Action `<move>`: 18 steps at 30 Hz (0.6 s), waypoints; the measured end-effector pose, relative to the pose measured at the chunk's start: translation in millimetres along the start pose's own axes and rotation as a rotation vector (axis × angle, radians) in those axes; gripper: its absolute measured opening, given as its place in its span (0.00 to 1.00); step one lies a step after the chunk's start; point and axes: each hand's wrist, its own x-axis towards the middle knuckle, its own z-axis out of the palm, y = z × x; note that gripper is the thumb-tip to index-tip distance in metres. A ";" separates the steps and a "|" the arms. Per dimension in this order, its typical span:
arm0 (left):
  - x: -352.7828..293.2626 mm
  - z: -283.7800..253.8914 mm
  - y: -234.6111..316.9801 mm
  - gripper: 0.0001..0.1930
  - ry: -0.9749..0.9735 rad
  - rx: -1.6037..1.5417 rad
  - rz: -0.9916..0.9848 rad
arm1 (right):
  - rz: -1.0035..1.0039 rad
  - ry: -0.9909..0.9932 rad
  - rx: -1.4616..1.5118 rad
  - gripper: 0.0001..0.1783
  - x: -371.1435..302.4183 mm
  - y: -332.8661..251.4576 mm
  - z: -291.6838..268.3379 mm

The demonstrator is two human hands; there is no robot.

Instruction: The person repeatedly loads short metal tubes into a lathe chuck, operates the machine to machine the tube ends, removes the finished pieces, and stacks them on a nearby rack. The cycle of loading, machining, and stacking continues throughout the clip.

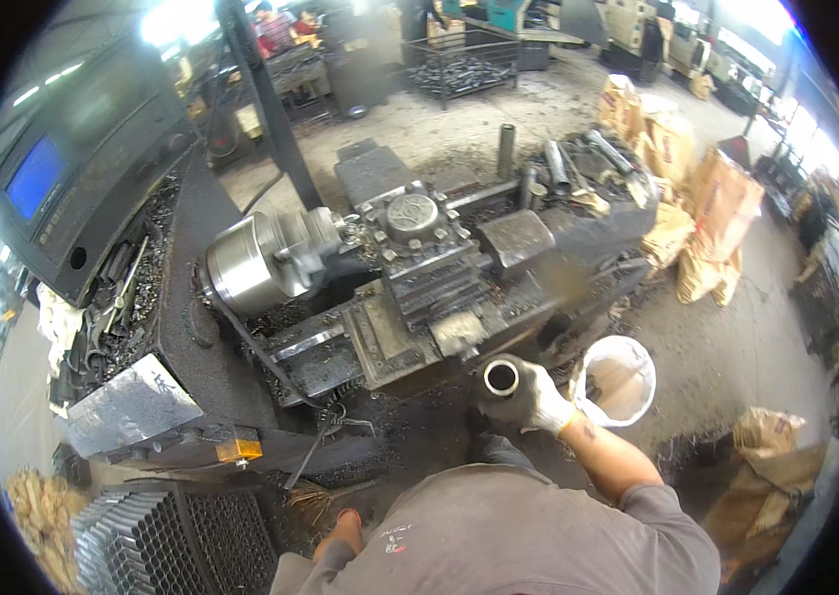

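My right hand (544,399), in a whitish work glove, is closed around a short metal tube (502,377) whose open round end faces up. It is in front of the lathe's near side, just left of a white bucket (649,382). A piece of bare skin from my left arm (345,531) shows beside the grey shirt, but the left hand itself is out of sight. Ahead is the lathe's chuck (241,268), its jaws side blurred. Right of it stands the square tool post (411,216) on the carriage (380,337).
Several tubes (556,167) lie on the lathe's far right end. Stacked tubes (132,540) fill a crate at lower left. Brown paper sacks (722,213) stand to the right. A control panel with a blue screen (36,178) is at left, beside a chip-covered tray (127,288) of tools.
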 end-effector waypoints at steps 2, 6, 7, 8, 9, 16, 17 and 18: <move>-14.2 2.5 -2.2 0.21 0.007 -0.049 -0.113 | -0.132 -0.010 -0.089 0.27 54.0 12.9 -1.0; 13.2 -17.9 35.0 0.22 0.115 -0.076 -0.189 | -0.296 -0.075 -0.117 0.25 132.5 47.2 3.6; 24.8 -27.9 50.5 0.22 0.162 -0.062 -0.174 | -0.222 -0.133 -0.087 0.26 143.8 55.2 4.1; 35.5 -37.8 68.6 0.22 0.210 -0.033 -0.140 | -0.239 -0.136 -0.098 0.27 153.3 61.6 4.9; 44.7 -46.2 87.5 0.23 0.256 0.013 -0.101 | -0.266 -0.145 -0.100 0.28 160.3 66.5 6.0; -5.8 -24.7 134.3 0.22 0.364 -0.528 -0.298 | -0.347 -0.594 -0.316 0.39 194.6 65.7 -44.9; -20.5 -16.2 127.4 0.21 0.427 -0.548 -0.313 | -0.356 -0.695 -0.407 0.37 205.0 62.5 -61.2; -29.8 -13.0 119.6 0.20 0.478 -0.634 -0.261 | -0.363 -0.802 -0.537 0.36 218.8 58.3 -79.4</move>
